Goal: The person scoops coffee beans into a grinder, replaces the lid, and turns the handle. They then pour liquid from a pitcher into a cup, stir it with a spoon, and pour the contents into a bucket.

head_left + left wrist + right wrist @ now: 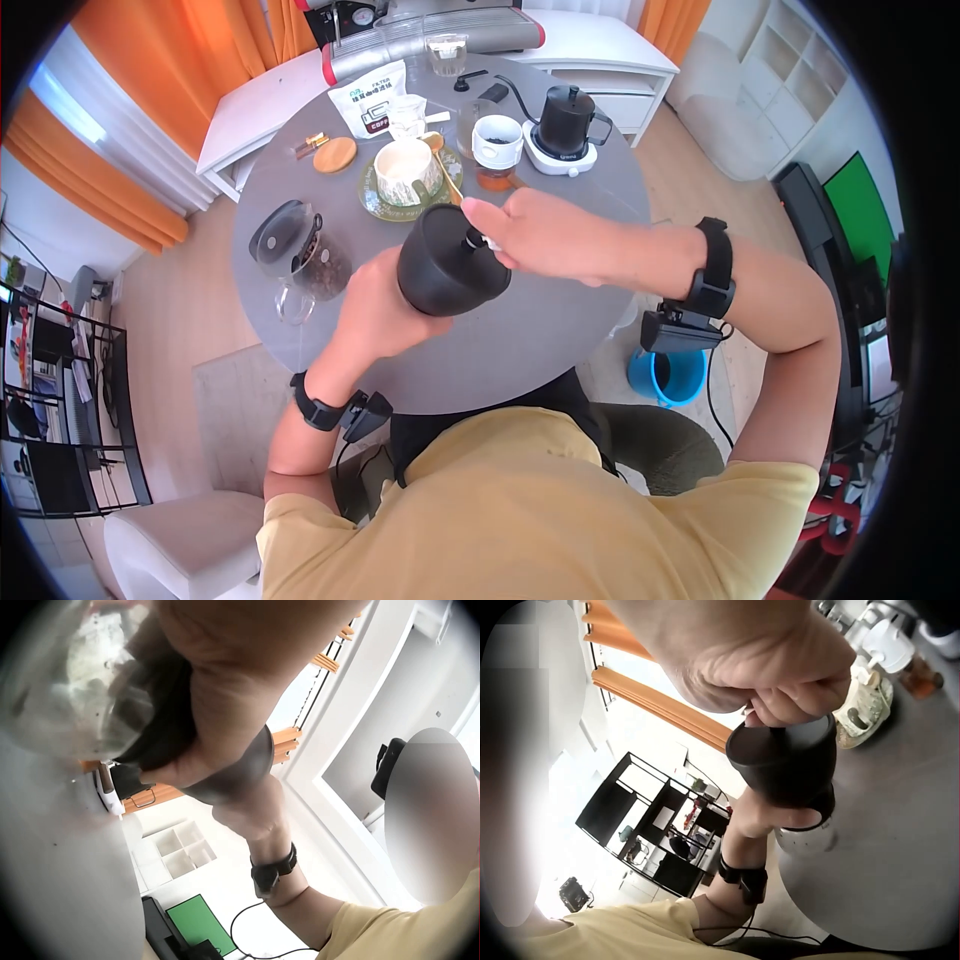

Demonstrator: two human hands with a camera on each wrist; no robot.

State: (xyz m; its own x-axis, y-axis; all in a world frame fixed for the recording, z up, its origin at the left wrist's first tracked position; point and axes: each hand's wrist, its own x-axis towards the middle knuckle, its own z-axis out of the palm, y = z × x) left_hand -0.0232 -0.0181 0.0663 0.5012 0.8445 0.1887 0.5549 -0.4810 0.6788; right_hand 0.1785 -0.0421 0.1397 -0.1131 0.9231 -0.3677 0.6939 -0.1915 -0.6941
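Note:
A black hand coffee grinder (445, 275) is tilted over the near half of the round table. My left hand (378, 308) grips it around the body, and in the right wrist view the left fingers wrap its narrow waist above a clear glass base (802, 838). On top, my right hand (535, 235) holds the crank knob with curled fingers, seen also in the right wrist view over the lid (784, 742). Left of the hands, a glass jar of coffee beans (322, 265) lies tipped with its dark lid (283, 232).
Beyond the grinder stand a patterned cup (405, 180) on a green saucer (380, 207), a gold spoon (450, 172) and a white dripper (497, 140). Farther back are a black kettle (565, 125) on a white base and a coffee bag (370, 100). A blue bucket (690, 378) sits on the floor.

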